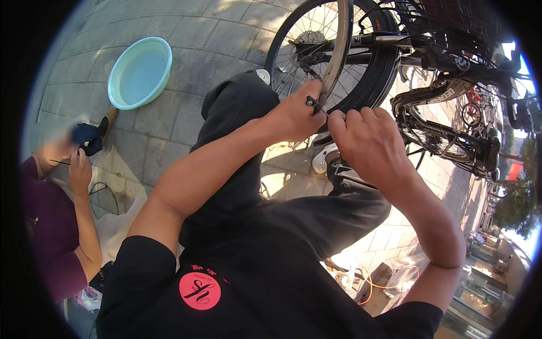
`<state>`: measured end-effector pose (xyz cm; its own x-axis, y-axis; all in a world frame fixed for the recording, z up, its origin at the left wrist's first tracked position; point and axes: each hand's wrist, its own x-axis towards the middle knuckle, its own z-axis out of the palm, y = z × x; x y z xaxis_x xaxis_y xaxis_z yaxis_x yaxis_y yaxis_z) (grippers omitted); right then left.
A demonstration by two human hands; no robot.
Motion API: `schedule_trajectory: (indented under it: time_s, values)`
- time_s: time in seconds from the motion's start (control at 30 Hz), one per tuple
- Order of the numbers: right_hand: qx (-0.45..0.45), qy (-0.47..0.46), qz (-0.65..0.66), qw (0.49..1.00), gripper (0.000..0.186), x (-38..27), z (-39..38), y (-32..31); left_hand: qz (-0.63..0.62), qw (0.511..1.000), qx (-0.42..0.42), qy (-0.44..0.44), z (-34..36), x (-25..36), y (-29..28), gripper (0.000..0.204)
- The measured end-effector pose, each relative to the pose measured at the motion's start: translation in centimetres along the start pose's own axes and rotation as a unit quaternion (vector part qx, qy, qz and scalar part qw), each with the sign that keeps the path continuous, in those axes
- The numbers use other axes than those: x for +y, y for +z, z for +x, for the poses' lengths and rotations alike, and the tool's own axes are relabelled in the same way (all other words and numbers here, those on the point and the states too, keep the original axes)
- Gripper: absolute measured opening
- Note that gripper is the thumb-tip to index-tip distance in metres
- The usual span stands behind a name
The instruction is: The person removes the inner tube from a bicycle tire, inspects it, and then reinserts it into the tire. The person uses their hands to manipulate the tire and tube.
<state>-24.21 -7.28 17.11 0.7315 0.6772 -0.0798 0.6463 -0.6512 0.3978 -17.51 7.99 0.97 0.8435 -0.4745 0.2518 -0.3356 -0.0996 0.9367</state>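
My left hand [298,116] is closed at the lower end of a greyish curved band [340,48], part of the wheel's tire or tube. A small black piece with a round end [310,101] pokes out by its thumb; its kind is unclear. Close beside it, knuckles up, my right hand [370,138] curls round the near edge of the black tire [379,70]. Its fingertips are hidden. The spoked bicycle wheel [307,42], with a toothed sprocket at its hub, stands in front of my knees.
Bicycles [446,96] crowd the right side. A pale green basin [141,73] of water sits on the paving at the far left. On my left sits another person [53,226] in a purple top, a thin dark stick in one hand. An orange cord [372,282] lies at lower right.
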Motion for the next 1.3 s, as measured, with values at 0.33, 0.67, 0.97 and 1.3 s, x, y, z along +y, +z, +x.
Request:
schedule_trajectory:
  time_s: [0.33,0.67,0.97,1.3]
  values:
    - [0.301,0.407,0.584,0.635,0.034,0.4,0.4,3.1,-0.226,0.958,-0.166,-0.064,-0.9,3.1,-1.0,0.023]
    - [0.388,0.379,0.734,0.409,0.032,-1.6,5.8,4.8,-0.311,0.925,-0.167,-0.138,-4.2,4.2,-1.3,0.049]
    - [0.465,0.373,0.737,0.318,0.025,0.5,6.1,5.1,-0.469,0.87,-0.097,-0.116,-4.4,3.0,-2.0,0.049]
    - [0.486,0.394,0.647,0.436,0.031,0.3,6.1,4.6,-0.457,0.883,-0.075,-0.072,-4.0,1.9,-2.5,0.026]
